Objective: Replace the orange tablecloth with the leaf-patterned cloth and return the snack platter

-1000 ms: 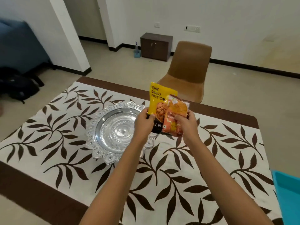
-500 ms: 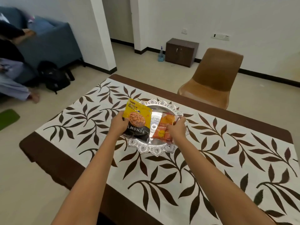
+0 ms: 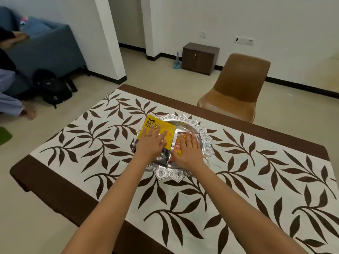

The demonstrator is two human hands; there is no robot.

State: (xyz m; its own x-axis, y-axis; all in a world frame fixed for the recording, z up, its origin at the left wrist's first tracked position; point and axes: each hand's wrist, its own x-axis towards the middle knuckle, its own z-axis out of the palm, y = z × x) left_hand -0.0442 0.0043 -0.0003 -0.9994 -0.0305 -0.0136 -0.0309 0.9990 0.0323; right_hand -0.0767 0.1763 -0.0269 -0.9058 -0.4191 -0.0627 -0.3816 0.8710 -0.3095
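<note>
The leaf-patterned cloth (image 3: 183, 208) covers the counter, its white field and brown leaves spread flat and its dark brown border (image 3: 60, 187) hanging at the near-left edge; no orange tablecloth shows anywhere in view. The silver snack platter (image 3: 205, 138) sits on the cloth near the far side of the counter, just in front of a brown chair (image 3: 236, 88).

Both hands lie palm-down inside the platter. The left hand (image 3: 151, 143) presses flat on a yellow almond packet (image 3: 161, 126) whose top edge juts past the platter's scalloped rim toward the far left. The right hand (image 3: 187, 149) rests flat on an orange snack packet (image 3: 177, 146), which lies just beside the yellow one, their edges touching or overlapping — which, I cannot tell. Neither grip is clenched: fingers are extended and spread, resting on the packets rather than holding them.

The flat palms suggest settling and smoothing — pressing the pouches down so they lie flat in the dish instead of sliding off its curved surface. With the cloth laid and the platter back on it with its snacks, the task looks nearly complete; what seems left is lifting the hands away, perhaps nudging the yellow packet fully within the rim.
</note>
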